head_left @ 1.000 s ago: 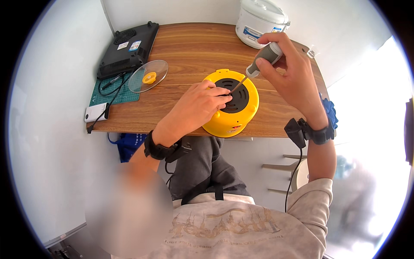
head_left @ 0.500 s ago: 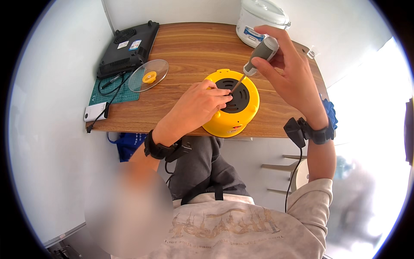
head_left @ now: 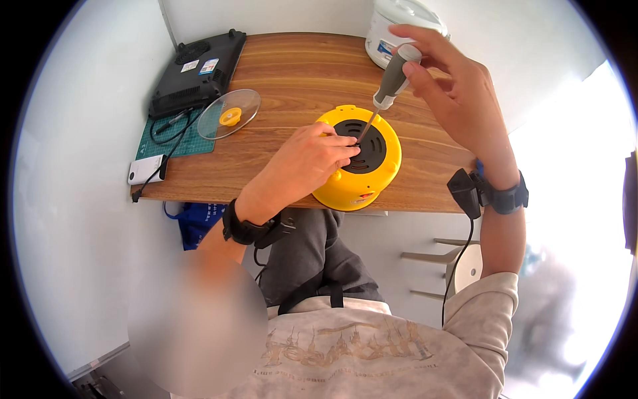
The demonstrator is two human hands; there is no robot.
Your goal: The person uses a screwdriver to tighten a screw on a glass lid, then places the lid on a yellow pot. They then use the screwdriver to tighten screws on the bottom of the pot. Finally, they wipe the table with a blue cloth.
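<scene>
A yellow round appliance (head_left: 390,174), apparently a small electric pot turned upside down, sits at the table's front edge with its black slotted base plate (head_left: 372,161) facing up. Leaning to the right, a screwdriver (head_left: 391,83) with a grey and white handle has its tip down on that plate. My right hand (head_left: 462,100) is around the top of the handle, thumb against its side and forefinger stretched over the end. At the tip, the fingers of my left hand (head_left: 312,156) are pressed together around the lower shaft, hiding whatever lies beneath.
A glass lid (head_left: 244,110) with a yellow knob lies left, partly on a green cutting mat (head_left: 199,143). Behind it is a black appliance (head_left: 199,73); a white box (head_left: 146,170) with a cable sits nearer. A white cooker (head_left: 399,26) stands at the back right.
My right hand has shifted slightly right and up, its fingers more spread on the handle. The screwdriver stands a bit more upright. My left hand has hardly moved.
</scene>
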